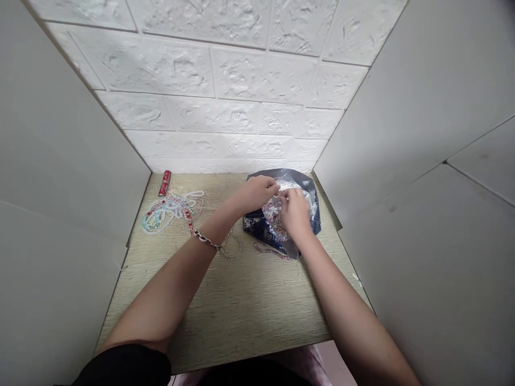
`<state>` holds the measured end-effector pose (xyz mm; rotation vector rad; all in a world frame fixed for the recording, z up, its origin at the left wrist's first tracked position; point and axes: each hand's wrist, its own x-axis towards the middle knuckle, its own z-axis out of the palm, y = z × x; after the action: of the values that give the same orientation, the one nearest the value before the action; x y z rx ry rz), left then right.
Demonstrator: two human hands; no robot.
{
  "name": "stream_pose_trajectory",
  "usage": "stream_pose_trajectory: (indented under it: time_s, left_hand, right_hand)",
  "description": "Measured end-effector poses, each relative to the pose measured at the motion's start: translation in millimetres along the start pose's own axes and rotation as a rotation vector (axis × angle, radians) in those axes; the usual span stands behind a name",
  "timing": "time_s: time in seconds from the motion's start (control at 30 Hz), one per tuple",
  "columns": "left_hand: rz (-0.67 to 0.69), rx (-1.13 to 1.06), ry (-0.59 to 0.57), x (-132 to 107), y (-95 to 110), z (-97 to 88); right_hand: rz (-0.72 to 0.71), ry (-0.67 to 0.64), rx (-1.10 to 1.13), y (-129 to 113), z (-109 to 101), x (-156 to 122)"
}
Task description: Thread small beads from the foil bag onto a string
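Observation:
Toward the back right of the wooden table lies a dark blue bag (257, 228) with a silvery lining, its mouth spread wide. Loose pink, purple and white beads (276, 217) fill its middle. Over the bag's left side is my left hand (257, 192), fingers curled and pinched together. My right hand (296, 214) reaches in from the right, fingertips bent together close to the left ones. Whatever is between the fingers is too small to make out. A strand of pinkish-purple beads (273, 251) runs along the table at the bag's front edge.
Several strung bead strands (169, 212) lie in a heap at the back left, with a red cylinder (164, 183) behind them. A pale bead loop (232, 247) rests beside my left forearm. A white brick-patterned wall (237, 118) and side panels enclose the table (241, 300).

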<state>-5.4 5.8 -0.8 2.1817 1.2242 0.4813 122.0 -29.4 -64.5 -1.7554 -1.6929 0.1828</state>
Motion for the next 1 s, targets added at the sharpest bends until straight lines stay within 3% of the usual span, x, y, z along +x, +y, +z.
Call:
stream_pose_trajectory:
  time_s: [0.1,0.23,0.33,0.6,0.77,1.0]
  left_hand:
    - [-0.012,-0.035,0.024,2.5,-3.5,2.2]
    - [-0.026,-0.108,0.064,1.1,-1.9,3.1]
    - [-0.064,-0.163,0.07,-1.1,1.3,3.6]
    - [-0.029,-0.224,0.056,-2.1,6.5,10.1]
    - [0.023,-0.216,0.039,-2.8,7.1,9.6]
    - [-0.027,-0.112,0.097,-5.0,11.6,5.4]
  right_hand:
    - [0.15,0.057,0.429,3.5,-4.6,3.5]
    - [0.437,-0.053,1.207,-0.1,-10.0,3.6]
    - [0.51,-0.101,1.518,-5.4,-12.4,1.7]
    - [0.556,-0.119,1.701,-5.8,-8.7,-0.5]
    - [0.522,-0.113,1.709,-4.2,-6.8,-0.4]
    - [0.478,-0.123,1.668,-3.6,-7.7,-1.3]
